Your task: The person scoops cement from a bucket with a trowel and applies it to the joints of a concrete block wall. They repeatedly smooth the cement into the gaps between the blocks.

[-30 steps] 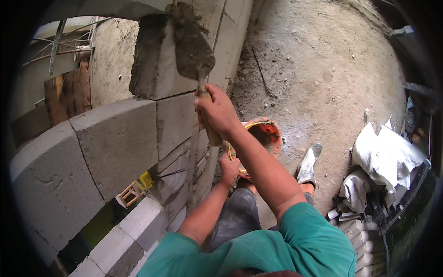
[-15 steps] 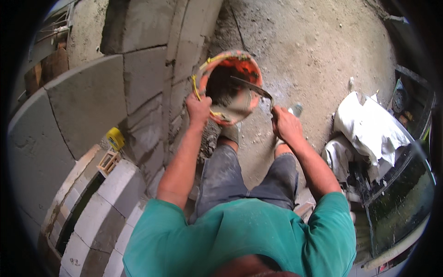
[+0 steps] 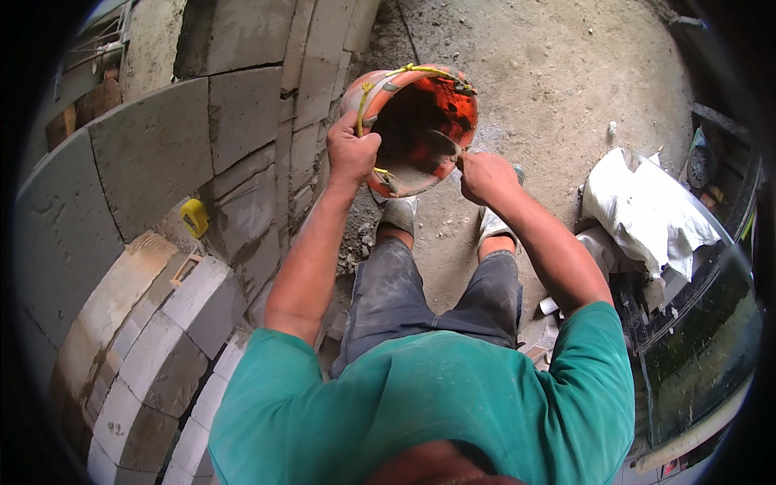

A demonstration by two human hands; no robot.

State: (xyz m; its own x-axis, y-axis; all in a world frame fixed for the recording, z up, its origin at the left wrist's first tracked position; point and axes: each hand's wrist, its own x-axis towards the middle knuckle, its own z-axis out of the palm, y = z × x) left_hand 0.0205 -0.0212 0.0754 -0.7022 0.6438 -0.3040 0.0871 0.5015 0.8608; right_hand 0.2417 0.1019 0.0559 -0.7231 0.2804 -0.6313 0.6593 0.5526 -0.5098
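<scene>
My left hand (image 3: pixel 352 153) is closed on the left rim of an orange bucket (image 3: pixel 459 109), beside its knotted yellow rope handle (image 3: pixel 364 101). The bucket is tilted over my feet, its dark, stained inside showing with grey mortar along the lower part. My right hand (image 3: pixel 489 176) grips a trowel (image 3: pixel 440 147) whose blade is down inside the bucket near the right rim; the trowel's handle is mostly hidden by my fingers.
A wall of grey blocks (image 3: pixel 149 153) runs along the left, with a yellow tool (image 3: pixel 195 217) and stepped pale blocks (image 3: pixel 198 307) lower down. White sacks (image 3: pixel 638 202), a dark glass sheet (image 3: pixel 695 364) and debris lie at the right. The floor (image 3: pixel 550 81) is rough concrete.
The trowel came down from the block wall into the bucket, and my right hand moved down and right. Since half a second ago, the bucket has risen slightly and the blade sits deeper.
</scene>
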